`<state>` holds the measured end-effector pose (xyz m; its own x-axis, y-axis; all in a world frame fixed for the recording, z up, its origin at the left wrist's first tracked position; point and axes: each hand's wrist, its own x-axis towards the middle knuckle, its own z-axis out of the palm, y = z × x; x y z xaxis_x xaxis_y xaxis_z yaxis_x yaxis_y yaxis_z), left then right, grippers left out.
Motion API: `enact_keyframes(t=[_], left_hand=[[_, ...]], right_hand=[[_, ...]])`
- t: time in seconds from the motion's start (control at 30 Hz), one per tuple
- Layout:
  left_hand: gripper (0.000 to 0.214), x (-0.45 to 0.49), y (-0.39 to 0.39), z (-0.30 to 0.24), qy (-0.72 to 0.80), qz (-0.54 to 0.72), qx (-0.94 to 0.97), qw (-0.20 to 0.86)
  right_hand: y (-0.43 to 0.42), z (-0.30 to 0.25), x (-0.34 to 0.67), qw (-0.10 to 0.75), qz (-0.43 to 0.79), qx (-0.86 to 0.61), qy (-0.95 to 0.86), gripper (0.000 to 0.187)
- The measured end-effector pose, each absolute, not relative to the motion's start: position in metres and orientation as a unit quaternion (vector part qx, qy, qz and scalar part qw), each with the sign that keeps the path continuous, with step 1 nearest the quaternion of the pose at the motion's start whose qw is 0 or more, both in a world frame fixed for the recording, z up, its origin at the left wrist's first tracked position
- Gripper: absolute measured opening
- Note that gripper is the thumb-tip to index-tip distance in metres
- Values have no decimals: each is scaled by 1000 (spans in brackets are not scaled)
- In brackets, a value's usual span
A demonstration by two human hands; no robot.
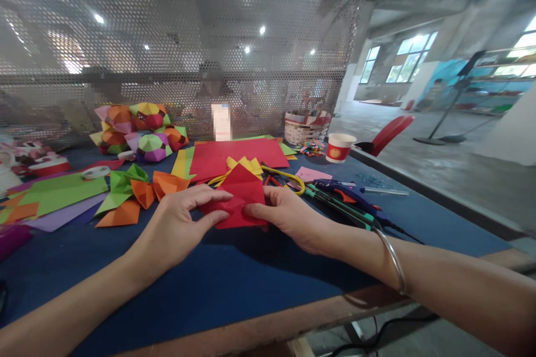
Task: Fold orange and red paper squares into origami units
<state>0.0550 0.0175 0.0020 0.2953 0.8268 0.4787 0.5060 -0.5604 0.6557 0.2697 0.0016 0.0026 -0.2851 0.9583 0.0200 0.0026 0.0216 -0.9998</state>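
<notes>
A piece of red folded paper point(242, 195) with a pointed top is held up over the blue table by both hands. My left hand point(184, 215) pinches its left side between thumb and fingers. On the right side, my right hand point(288, 215) grips it with the thumb in front and the fingers behind. Just beyond lie yellow folded paper point(247, 165), yellow-handled scissors point(299, 181) and a stack of red sheets point(209, 157). Orange folded pieces point(142, 192) and a green folded piece point(125, 184) rest left of my left hand.
Colourful paper balls point(153, 145) sit at the back left, before a perforated metal screen point(259, 61). To the right are a blue glue gun point(355, 195), a green-edged cutter point(335, 203), a paper cup point(340, 148) and a woven basket point(305, 127). Green sheets point(62, 192) lie at left.
</notes>
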Motion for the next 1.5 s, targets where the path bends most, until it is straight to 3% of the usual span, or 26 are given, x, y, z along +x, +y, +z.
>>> enact_keyframes(t=[0.5,0.73,1.0,1.23,1.5], left_hand=[[21,58,12,2,375,422,809,161],[22,58,13,1,378,429,805,157],[21,57,14,2,384,429,801,165],[21,57,18,5,401,432,782,202],[16,58,17,4,387,438,786,201]], right_hand=[[1,4,271,395,551,-451,-581,12],[2,6,271,391,559,-450,-576,22],[1,9,270,388,563,-452,-573,18],[-1,10,270,380,564,-443,-584,30],[0,9,270,383,571,-442,-576,27]])
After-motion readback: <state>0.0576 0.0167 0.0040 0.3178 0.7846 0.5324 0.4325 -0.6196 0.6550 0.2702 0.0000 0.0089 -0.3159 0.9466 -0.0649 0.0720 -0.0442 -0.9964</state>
